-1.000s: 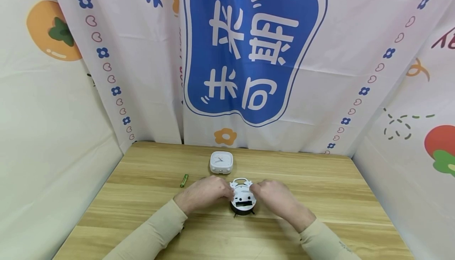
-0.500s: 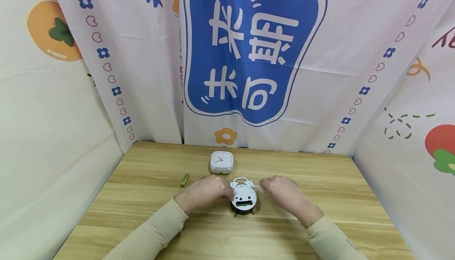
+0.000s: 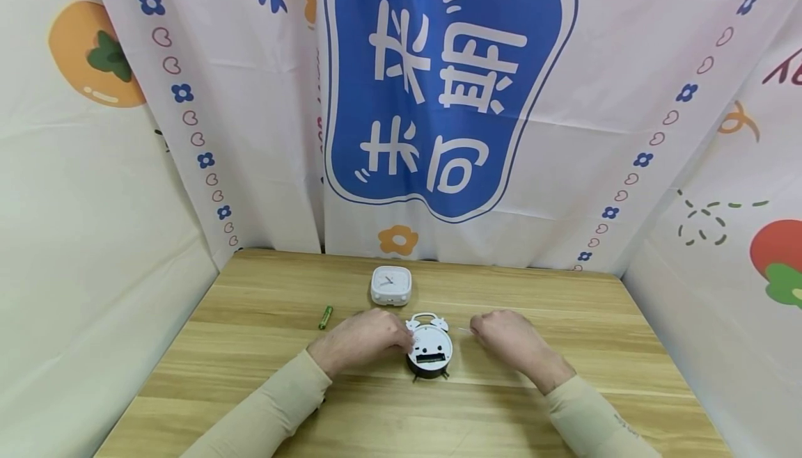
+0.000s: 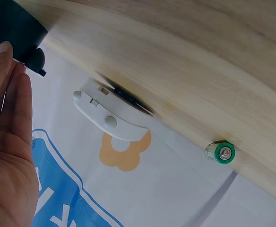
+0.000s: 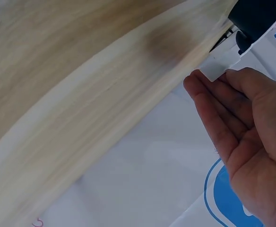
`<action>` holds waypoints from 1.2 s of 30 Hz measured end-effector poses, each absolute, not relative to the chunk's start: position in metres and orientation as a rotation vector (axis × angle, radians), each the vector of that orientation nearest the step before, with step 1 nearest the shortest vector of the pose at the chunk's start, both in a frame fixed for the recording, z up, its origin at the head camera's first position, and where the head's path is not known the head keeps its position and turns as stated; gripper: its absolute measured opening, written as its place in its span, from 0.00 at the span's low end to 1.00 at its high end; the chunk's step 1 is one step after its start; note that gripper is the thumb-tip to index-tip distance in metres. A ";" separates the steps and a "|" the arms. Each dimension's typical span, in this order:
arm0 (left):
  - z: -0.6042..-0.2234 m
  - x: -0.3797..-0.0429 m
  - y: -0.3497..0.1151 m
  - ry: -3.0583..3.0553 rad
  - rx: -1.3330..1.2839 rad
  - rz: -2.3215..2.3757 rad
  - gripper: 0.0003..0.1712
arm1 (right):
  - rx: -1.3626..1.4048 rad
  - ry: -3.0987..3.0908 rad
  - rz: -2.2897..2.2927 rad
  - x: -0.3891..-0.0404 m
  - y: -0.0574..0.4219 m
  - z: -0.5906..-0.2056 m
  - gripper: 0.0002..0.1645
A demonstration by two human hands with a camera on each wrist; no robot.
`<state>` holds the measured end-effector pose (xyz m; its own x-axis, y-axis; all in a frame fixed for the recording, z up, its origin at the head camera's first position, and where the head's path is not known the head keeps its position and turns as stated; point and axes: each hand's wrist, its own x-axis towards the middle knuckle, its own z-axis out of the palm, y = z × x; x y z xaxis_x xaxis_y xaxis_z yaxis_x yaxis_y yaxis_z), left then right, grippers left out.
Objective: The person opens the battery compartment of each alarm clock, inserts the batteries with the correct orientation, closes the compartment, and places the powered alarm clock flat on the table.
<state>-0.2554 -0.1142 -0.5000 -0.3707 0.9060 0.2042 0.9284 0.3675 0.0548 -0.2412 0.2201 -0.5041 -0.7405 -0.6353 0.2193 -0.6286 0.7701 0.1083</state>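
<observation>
On the tabletop [image 3: 545,305], your right hand [image 3: 510,340] has just pulled farther out to 3 o'clock of the twin-bell clock [image 3: 429,341], left hand [image 3: 367,335] still pinching its 9 o'clock edge. The right's grip is narrow, on a thin white piece [image 5: 217,66] now clear of the clock, so the dark slot [image 3: 430,358] toward 6 o'clock looks accessible; green battery [image 3: 325,317] lies apart, at your left hand's 10 o'clock.

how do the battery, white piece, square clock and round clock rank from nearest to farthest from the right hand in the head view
1. White piece, pinched by the right hand.
2. Round clock, just left, held by the left hand.
3. Square clock, farther left, toward the back.
4. Battery, farthest left, past the left hand.
</observation>
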 end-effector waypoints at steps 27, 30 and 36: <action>-0.502 -0.256 -0.117 -2.499 -1.656 -0.297 0.06 | 0.960 -2.791 -0.229 -0.243 0.224 -0.513 0.14; -0.501 -0.255 -0.116 -2.511 -1.651 -0.288 0.06 | 0.970 -2.778 -0.232 -0.241 0.223 -0.512 0.15; -0.501 -0.255 -0.114 -2.500 -1.663 -0.248 0.06 | 0.960 -2.776 -0.183 -0.238 0.224 -0.513 0.15</action>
<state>-0.2545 -0.1142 -0.5009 -0.3847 0.9017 0.1974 0.9229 0.3795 0.0651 -0.2380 0.2237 -0.5129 -0.7693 -0.6219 0.1460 -0.5973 0.7814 0.1809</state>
